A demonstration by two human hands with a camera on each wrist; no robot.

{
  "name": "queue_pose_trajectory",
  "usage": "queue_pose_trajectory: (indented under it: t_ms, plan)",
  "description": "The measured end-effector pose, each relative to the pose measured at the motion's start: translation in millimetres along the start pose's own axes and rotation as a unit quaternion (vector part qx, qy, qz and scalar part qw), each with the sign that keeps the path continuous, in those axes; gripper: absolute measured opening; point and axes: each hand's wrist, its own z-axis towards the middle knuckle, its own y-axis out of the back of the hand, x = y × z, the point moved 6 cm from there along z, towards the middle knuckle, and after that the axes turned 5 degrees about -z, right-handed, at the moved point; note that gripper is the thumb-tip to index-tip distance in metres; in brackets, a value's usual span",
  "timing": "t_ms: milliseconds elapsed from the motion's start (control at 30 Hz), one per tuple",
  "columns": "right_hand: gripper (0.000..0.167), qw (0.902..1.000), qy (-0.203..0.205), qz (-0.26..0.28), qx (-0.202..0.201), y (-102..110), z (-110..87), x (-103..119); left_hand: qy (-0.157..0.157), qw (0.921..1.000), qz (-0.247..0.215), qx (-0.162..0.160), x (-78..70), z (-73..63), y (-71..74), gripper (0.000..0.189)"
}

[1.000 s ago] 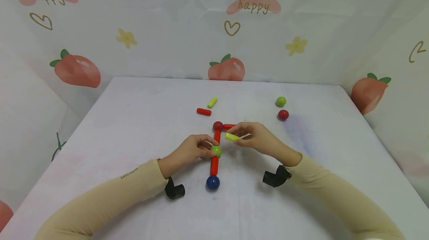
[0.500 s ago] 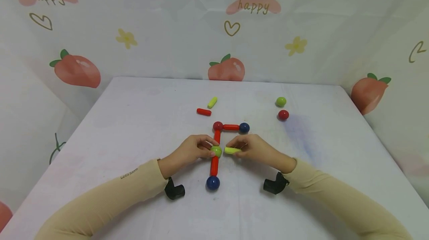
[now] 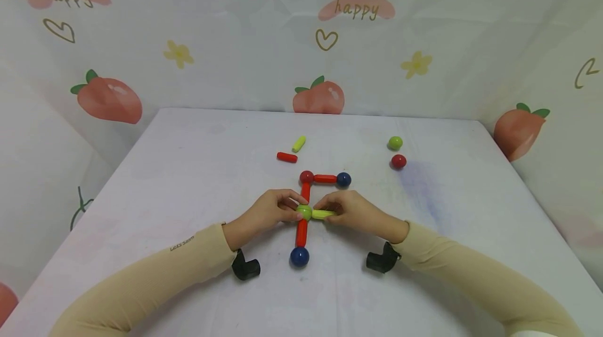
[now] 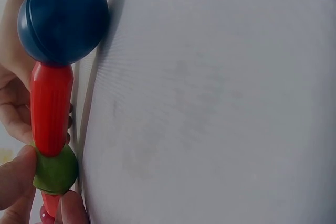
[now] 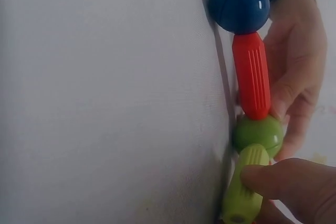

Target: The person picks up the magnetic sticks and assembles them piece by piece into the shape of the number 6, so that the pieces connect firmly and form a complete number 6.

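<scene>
My left hand (image 3: 270, 209) pinches the green ball (image 3: 304, 212) between thumb and fingers. My right hand (image 3: 355, 212) holds a yellow-green rod (image 3: 322, 214), whose end touches the right side of that ball. From the green ball a red rod (image 3: 301, 233) runs toward me to a blue ball (image 3: 299, 257). Another red rod (image 3: 305, 191) leads away to a red ball (image 3: 306, 177). There a third red rod (image 3: 325, 178) points right and ends at a second blue ball (image 3: 344, 179). In the right wrist view, my thumb presses along the yellow-green rod (image 5: 245, 192).
Behind the joined pieces lie a loose red rod (image 3: 287, 157) and a loose yellow-green rod (image 3: 299, 144). At the back right sit a green ball (image 3: 395, 143) and a red ball (image 3: 398, 161). A printed cloth hangs behind the white table (image 3: 212, 143).
My right hand has come toward me and to the left, bringing the yellow-green rod from above the table against the green ball. My left hand has stayed on that ball.
</scene>
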Motion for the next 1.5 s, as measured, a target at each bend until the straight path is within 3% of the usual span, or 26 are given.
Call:
queue_pose_trajectory:
  t_ms: [1500]
  plan:
    - [0.029,0.9999,0.001,-0.011,-0.011,2.8,-1.1,3.8,0.001,0.9999,0.011,-0.004,1.4,2.8,1.7,0.026]
